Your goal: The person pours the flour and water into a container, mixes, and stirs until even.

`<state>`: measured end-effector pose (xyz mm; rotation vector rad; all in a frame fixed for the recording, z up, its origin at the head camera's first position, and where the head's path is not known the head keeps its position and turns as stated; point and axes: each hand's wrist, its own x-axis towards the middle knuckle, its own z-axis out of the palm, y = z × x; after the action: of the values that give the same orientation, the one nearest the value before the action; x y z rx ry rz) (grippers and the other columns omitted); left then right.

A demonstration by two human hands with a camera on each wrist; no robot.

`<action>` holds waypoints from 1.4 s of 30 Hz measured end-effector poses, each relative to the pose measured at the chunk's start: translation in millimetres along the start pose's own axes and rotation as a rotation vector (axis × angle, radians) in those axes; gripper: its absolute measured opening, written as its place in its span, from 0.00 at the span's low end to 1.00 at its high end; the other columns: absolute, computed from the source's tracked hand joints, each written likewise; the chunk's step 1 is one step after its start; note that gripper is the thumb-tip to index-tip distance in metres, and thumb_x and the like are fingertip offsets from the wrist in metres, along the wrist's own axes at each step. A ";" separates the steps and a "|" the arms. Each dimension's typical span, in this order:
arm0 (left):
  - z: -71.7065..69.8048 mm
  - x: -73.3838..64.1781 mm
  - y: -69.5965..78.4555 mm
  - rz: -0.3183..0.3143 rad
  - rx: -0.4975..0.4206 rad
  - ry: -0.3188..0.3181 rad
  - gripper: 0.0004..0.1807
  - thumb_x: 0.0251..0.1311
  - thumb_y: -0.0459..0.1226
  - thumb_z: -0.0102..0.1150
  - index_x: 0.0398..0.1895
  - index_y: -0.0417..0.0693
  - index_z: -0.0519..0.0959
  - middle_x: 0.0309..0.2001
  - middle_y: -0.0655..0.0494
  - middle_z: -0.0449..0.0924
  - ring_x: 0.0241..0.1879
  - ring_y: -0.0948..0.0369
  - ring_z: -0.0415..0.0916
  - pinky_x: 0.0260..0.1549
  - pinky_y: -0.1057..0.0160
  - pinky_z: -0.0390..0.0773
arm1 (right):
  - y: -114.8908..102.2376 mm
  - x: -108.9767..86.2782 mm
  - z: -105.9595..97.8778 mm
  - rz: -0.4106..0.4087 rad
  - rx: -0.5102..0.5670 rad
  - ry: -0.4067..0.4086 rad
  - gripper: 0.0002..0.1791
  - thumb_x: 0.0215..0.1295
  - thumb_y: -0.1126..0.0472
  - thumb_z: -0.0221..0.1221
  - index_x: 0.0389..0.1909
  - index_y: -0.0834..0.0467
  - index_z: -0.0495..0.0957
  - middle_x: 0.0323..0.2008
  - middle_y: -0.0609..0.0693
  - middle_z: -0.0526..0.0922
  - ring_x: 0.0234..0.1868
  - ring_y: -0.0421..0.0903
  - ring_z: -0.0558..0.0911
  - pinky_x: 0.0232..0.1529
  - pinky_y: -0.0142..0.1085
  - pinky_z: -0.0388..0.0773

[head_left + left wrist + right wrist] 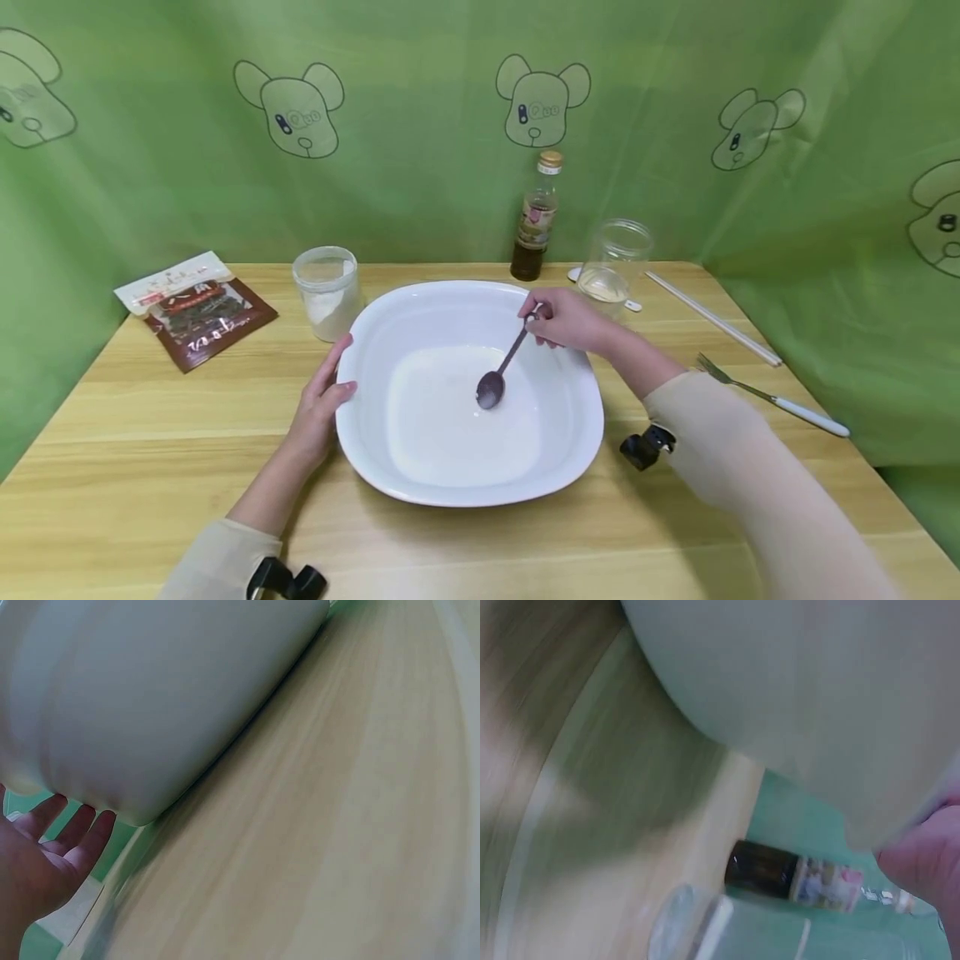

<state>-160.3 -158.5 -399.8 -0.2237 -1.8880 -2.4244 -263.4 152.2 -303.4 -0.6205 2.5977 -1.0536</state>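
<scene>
While the left hand point(318, 406) grips the white basin point(465, 493) on the tabletop point(165, 450), the right hand point(564, 318) pinches the dark spoon point(491, 390) over it, high on the handle. That spoon looks light and stiff; the basin looks slippery, best held by its rim.

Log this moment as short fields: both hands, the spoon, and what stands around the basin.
Left hand: touches the left rim of the white basin
Right hand: pinches the spoon by its handle
Spoon: bowl end low inside basin; contact with floor unclear
Left and behind: packet, jar with white contents
Behind, upright: capped bottle of dark liquid
Right and behind: clear jar
Far right: white stick, fork with pale handle
</scene>
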 end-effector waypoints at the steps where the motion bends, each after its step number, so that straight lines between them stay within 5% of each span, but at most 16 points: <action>1: 0.1 -0.2 0.1 -0.002 0.000 0.000 0.34 0.49 0.31 0.43 0.65 0.49 0.52 0.62 0.51 0.50 0.48 0.58 0.63 0.38 0.64 0.75 | -0.7 3.6 3.6 -0.003 0.024 0.008 0.09 0.54 0.70 0.51 0.38 0.68 0.71 0.16 0.55 0.74 0.14 0.44 0.69 0.13 0.30 0.66; 6: 0.6 -1.3 0.6 -0.004 -0.003 0.001 0.34 0.49 0.31 0.42 0.65 0.49 0.52 0.62 0.51 0.50 0.49 0.57 0.62 0.39 0.64 0.74 | -7.6 15.5 26.5 -0.026 0.144 -0.031 0.09 0.55 0.71 0.50 0.38 0.69 0.69 0.16 0.56 0.74 0.13 0.43 0.69 0.12 0.28 0.65; 12: 0.2 -1.5 0.4 0.003 -0.006 0.001 0.34 0.50 0.31 0.42 0.65 0.49 0.52 0.61 0.51 0.52 0.49 0.57 0.63 0.40 0.65 0.74 | -19.8 6.4 46.4 -0.042 0.208 -0.257 0.07 0.55 0.72 0.50 0.36 0.69 0.68 0.13 0.54 0.73 0.11 0.41 0.67 0.11 0.27 0.62; 18: 0.3 0.8 0.9 0.015 0.005 -0.002 0.34 0.50 0.31 0.42 0.65 0.48 0.52 0.62 0.52 0.50 0.52 0.57 0.59 0.42 0.66 0.72 | -20.7 -17.0 32.3 -0.075 0.108 -0.434 0.04 0.55 0.71 0.50 0.33 0.66 0.68 0.13 0.53 0.72 0.10 0.40 0.65 0.11 0.27 0.61; 22: 0.3 1.8 1.6 0.016 0.005 -0.006 0.34 0.50 0.30 0.42 0.65 0.48 0.51 0.62 0.52 0.50 0.51 0.56 0.60 0.41 0.65 0.73 | -14.2 -27.4 5.8 -0.067 -0.011 -0.362 0.04 0.54 0.71 0.50 0.32 0.64 0.69 0.13 0.52 0.72 0.11 0.41 0.66 0.11 0.27 0.64; 29: -0.8 2.2 2.8 0.010 0.002 -0.005 0.34 0.50 0.30 0.42 0.65 0.49 0.52 0.62 0.51 0.51 0.48 0.58 0.64 0.39 0.64 0.74 | 0.7 -17.9 -17.9 -0.006 -0.055 -0.084 0.07 0.54 0.73 0.49 0.34 0.68 0.68 0.14 0.54 0.73 0.13 0.44 0.69 0.12 0.32 0.68; 36: -0.3 1.5 1.6 0.013 0.005 -0.012 0.35 0.50 0.31 0.42 0.65 0.47 0.51 0.63 0.51 0.49 0.50 0.57 0.61 0.41 0.64 0.74 | 2.8 11.4 7.7 -0.037 0.056 0.066 0.07 0.53 0.73 0.50 0.34 0.68 0.68 0.16 0.56 0.74 0.13 0.45 0.70 0.10 0.30 0.67; 42: 0.4 0.4 0.4 0.019 0.012 -0.010 0.35 0.49 0.31 0.42 0.65 0.47 0.51 0.63 0.50 0.49 0.50 0.56 0.61 0.41 0.66 0.73 | -6.6 24.7 38.9 -0.032 0.163 -0.030 0.05 0.53 0.72 0.51 0.32 0.65 0.68 0.14 0.55 0.74 0.10 0.43 0.69 0.09 0.28 0.64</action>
<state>-160.6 -158.2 -399.3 -0.2527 -1.8950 -2.4042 -267.5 112.9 -328.0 -0.6347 2.4531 -1.2406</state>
